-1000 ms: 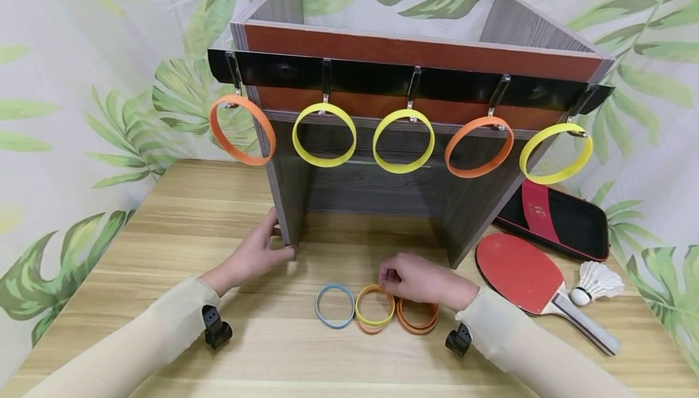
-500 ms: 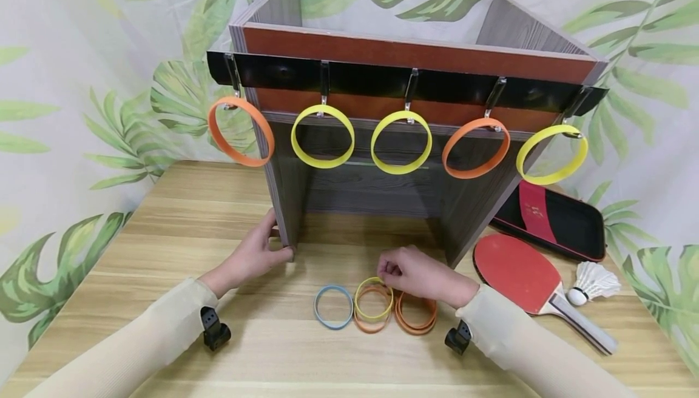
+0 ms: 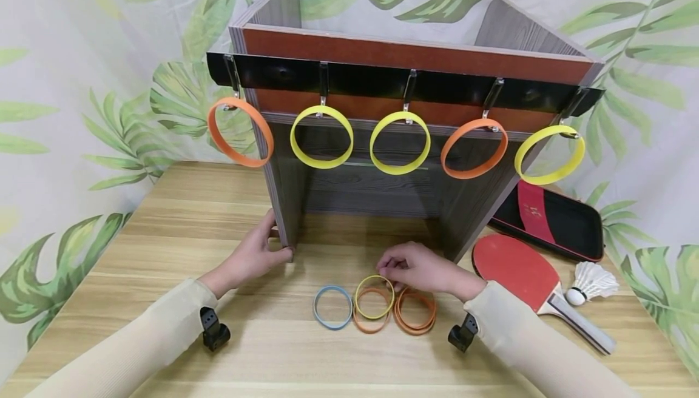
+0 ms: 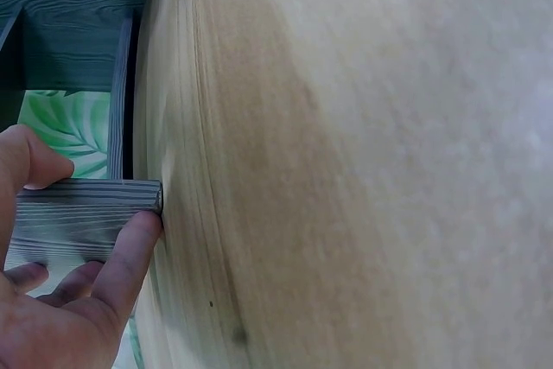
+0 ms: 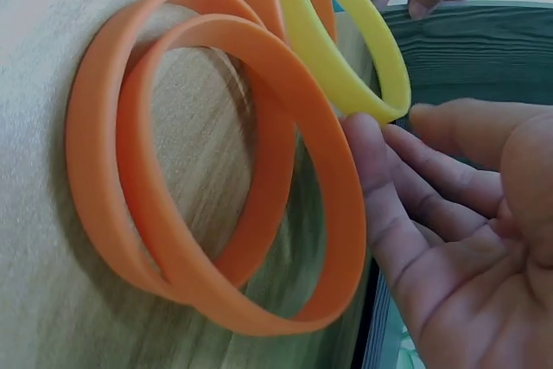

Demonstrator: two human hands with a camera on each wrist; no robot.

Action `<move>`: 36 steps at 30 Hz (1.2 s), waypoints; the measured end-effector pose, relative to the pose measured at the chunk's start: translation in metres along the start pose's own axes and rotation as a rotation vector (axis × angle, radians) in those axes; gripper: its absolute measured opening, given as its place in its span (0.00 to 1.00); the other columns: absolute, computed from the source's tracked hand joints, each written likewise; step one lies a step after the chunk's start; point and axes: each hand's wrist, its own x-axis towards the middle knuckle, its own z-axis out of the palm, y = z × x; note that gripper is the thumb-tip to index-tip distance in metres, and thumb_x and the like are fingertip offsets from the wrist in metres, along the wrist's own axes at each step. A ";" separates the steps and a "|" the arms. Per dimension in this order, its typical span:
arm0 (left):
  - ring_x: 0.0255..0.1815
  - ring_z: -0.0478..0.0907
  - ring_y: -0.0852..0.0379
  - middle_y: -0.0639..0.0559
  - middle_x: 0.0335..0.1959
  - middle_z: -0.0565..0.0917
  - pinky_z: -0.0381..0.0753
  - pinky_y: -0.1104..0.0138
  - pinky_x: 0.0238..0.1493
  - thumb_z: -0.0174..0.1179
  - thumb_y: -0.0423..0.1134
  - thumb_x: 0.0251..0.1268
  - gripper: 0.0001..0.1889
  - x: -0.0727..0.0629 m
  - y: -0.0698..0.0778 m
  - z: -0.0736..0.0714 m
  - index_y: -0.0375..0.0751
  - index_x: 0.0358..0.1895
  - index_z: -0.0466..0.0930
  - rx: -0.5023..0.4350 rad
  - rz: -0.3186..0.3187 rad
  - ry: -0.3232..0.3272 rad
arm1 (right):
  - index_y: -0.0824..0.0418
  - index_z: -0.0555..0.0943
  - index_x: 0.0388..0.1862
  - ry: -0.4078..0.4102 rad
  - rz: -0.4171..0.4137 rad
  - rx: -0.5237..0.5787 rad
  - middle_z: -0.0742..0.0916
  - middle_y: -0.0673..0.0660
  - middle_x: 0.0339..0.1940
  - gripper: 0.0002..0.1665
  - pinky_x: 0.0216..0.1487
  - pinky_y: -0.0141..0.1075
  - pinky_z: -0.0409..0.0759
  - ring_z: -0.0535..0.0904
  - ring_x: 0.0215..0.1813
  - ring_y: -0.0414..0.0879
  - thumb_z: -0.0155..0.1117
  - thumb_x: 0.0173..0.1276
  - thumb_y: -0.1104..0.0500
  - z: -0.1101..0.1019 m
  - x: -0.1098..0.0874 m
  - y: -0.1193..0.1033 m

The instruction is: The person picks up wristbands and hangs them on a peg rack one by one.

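My left hand (image 3: 255, 256) grips the front lower edge of the grey wooden stand's left side panel (image 4: 86, 220), thumb on one face and fingers on the other. At the stand's front, my right hand (image 3: 420, 269) pinches the far edge of a yellow silicone wristband (image 5: 380, 36) between thumb and fingers. This band overlaps an orange wristband (image 3: 371, 329) on the table. To its left lies a blue wristband (image 3: 333, 327); to its right, two overlapping orange wristbands (image 5: 95, 162) sit close under the right hand.
Orange and yellow wristbands (image 3: 322, 165) hang from metal hooks on a black strip (image 3: 366, 79) across the stand. At right lie a red table tennis bat (image 3: 513, 270), a shuttlecock (image 3: 592, 281) and a black case (image 3: 573, 219). A leaf-print cloth (image 3: 82, 40) hangs behind.
The yellow wristband has shifted away from me and separated from the orange one beneath it. My right hand has turned slightly, its fingers now at the band's edge. The left hand stays on the panel.
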 end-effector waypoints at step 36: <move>0.63 0.79 0.32 0.29 0.72 0.72 0.79 0.45 0.61 0.64 0.23 0.61 0.45 -0.001 0.005 0.001 0.38 0.82 0.54 -0.012 -0.003 0.015 | 0.72 0.79 0.55 -0.053 -0.204 0.369 0.88 0.77 0.47 0.13 0.49 0.35 0.88 0.88 0.42 0.36 0.63 0.76 0.66 0.017 0.012 -0.087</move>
